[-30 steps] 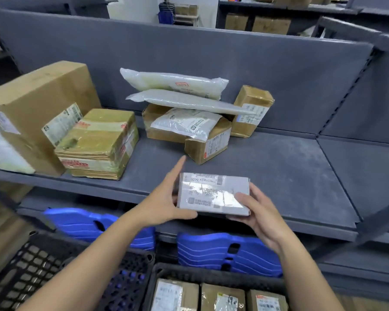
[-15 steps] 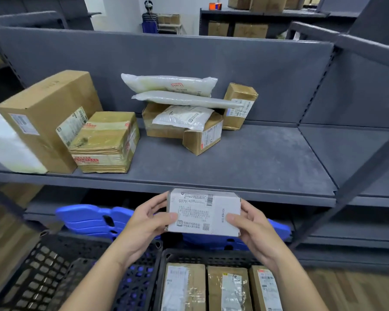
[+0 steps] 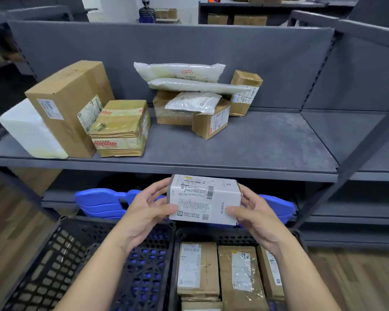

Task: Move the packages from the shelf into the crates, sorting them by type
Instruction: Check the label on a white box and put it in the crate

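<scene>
We are holding the white labelled box [image 3: 203, 199] between our left hand [image 3: 144, 212] and right hand [image 3: 254, 215], each clasping one end, thumbs on the label face. Since a second ago we have been drawing it off the grey shelf [image 3: 267, 144] and down; it is now hanging below the shelf edge, above the right crate [image 3: 213, 234], where brown boxes [image 3: 220, 270] are lying. The left crate [image 3: 54, 261] is showing no packages.
</scene>
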The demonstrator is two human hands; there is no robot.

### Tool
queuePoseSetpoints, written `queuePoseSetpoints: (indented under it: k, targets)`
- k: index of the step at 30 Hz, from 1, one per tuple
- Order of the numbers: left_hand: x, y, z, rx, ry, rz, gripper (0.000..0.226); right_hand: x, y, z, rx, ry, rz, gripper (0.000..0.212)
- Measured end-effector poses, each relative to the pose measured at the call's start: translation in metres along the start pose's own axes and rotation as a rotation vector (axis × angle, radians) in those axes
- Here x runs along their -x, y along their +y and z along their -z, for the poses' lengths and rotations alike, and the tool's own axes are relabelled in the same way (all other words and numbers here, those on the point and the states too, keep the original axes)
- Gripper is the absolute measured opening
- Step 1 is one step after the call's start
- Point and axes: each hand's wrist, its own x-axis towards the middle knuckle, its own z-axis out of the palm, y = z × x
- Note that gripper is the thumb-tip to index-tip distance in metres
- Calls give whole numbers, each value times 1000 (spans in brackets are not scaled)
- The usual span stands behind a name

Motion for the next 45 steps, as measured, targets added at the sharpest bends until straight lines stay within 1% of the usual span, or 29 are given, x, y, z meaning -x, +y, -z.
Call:
queuePoseSetpoints:
  k: [2, 6, 9, 12, 13, 15, 16, 18, 21, 23, 24, 26, 32, 39, 42, 45]
  targets:
    - [3, 2, 3, -2, 8, 8, 76, 2, -2, -5, 1, -10, 3, 68]
    - [7, 5, 8, 7, 34, 31, 74, 5, -5, -12, -3, -11, -6, 56]
    - [10, 6, 12, -16, 32, 31, 78, 7, -6, -18, -3, -16, -8, 49]
    - [13, 12, 11, -26, 58, 23, 86, 5, -4, -23, -11, 21, -20, 38]
    - [14, 15, 10, -24, 69, 19, 81, 3, -2, -26, -40, 38, -31, 34]
    - [14, 22, 7, -12, 108, 21, 59, -2, 3, -34, -165, 102, -78, 30]
    - [14, 24, 7, 14, 150, 34, 52, -6, 6, -39, -255, 141, -119, 31]
    - [12, 24, 9, 60, 234, 60, 48, -12, 11, -50, -477, 160, -211, 34]
    - [10, 21, 11, 10, 281, 64, 33, -17, 19, -60, -857, 47, -345, 42]
    - [10, 20, 11, -16, 286, 74, 29, -20, 27, -62, -1137, -23, -386, 39]
    - [11, 19, 11, -25, 284, 81, 29, -21, 30, -63, -1223, -42, -382, 36]
    - [11, 19, 11, -39, 276, 91, 29, -22, 36, -68, -1298, -65, -365, 31]
    - [13, 19, 10, -108, 245, 105, 26, -19, 38, -78, -1305, -31, -371, 31]
    - [12, 33, 7, -305, 102, 124, 23, -14, 34, -78, -1236, 41, -332, 37]
    - [11, 42, 3, -367, 66, 102, 21, -12, 35, -78, -1143, 56, -296, 42]
    - [10, 48, -1, -335, 90, 52, 25, -7, 34, -78, -979, 54, -242, 48]
